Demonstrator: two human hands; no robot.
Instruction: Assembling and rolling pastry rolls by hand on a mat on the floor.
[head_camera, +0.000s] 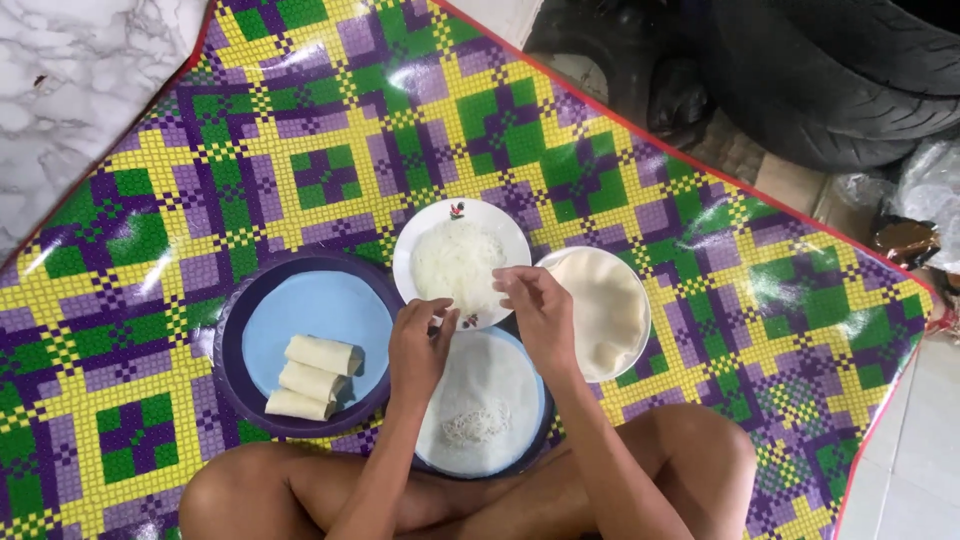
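Note:
My left hand (418, 345) and my right hand (537, 305) reach over the near rim of a white plate (418, 240) heaped with white noodles (457, 265). The fingertips of both hands pinch at noodle strands there. Below the hands, a round white wrapper (500, 385) lies flat on a dark plate, with a small clump of noodles (475, 427) on its near part. To the left, three rolled white rolls (312, 375) rest on a blue and purple plate (235, 345).
A white bowl (612, 305) holding a stack of pale wrappers stands to the right of the noodle plate. Everything sits on a shiny yellow, green and purple patterned mat (300, 130). A black tyre (830, 80) lies beyond the mat's far right edge. My crossed legs frame the near plate.

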